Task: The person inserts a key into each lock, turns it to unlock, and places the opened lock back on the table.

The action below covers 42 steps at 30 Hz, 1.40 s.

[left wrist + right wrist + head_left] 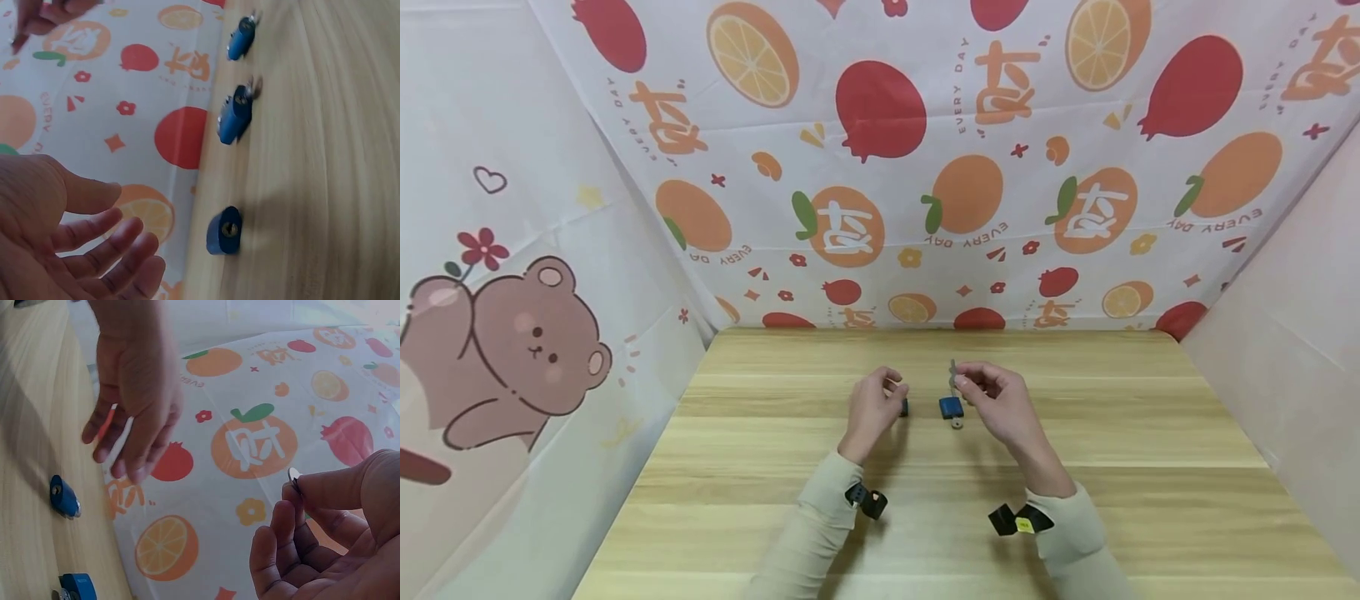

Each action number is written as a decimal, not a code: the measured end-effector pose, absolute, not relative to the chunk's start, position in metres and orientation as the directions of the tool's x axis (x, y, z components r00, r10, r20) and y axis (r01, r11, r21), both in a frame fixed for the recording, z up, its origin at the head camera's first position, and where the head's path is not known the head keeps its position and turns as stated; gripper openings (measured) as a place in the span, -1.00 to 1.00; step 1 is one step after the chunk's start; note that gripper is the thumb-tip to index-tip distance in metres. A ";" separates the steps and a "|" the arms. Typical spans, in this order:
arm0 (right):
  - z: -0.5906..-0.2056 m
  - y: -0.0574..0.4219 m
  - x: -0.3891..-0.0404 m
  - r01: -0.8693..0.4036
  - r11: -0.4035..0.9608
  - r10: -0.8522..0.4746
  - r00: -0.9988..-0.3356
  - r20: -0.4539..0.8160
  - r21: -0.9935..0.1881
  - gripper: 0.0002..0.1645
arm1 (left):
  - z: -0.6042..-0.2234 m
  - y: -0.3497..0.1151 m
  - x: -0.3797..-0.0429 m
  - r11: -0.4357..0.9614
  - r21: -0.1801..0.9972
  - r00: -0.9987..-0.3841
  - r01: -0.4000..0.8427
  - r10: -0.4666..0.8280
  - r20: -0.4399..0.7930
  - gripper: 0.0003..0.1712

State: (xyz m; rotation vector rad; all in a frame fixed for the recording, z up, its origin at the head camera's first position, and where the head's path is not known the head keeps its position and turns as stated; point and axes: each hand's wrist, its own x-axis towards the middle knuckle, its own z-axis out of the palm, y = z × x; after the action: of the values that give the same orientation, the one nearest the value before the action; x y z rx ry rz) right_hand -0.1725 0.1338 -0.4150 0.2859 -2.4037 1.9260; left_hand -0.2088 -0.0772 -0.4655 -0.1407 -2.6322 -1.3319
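My right hand (1000,402) is raised above the table, its thumb and forefinger pinching a small silver key (294,478). Below the key lies a blue padlock (951,407) with another key (957,423) sticking out of its near end. My left hand (876,410) hovers with loosely bent fingers and holds nothing. Beside it is a second blue padlock (224,231), its keyhole bare in the left wrist view and mostly hidden by the hand in the head view. A third blue padlock (242,39) with a key in it stands farthest along the row in the left wrist view.
The padlocks lie in a row on a light wooden table (925,533). A fruit-print cloth (895,167) hangs along its back edge. White cloths hang at the sides, the left one bearing a printed bear (542,350). Each wrist wears a dark strapped camera (867,500).
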 end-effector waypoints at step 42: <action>-0.398 0.165 -0.152 -0.220 0.260 -0.062 -0.975 0.211 -0.940 -0.66 | -0.493 -0.068 -0.242 0.792 0.597 -0.989 -0.125 -0.149 -0.008 -0.28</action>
State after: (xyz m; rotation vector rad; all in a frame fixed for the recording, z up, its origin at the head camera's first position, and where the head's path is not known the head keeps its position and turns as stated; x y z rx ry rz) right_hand -0.1520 0.1650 -0.3982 0.2688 -2.3858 1.8151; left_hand -0.2418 -0.0681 -0.4933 0.2245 -2.9365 -0.9739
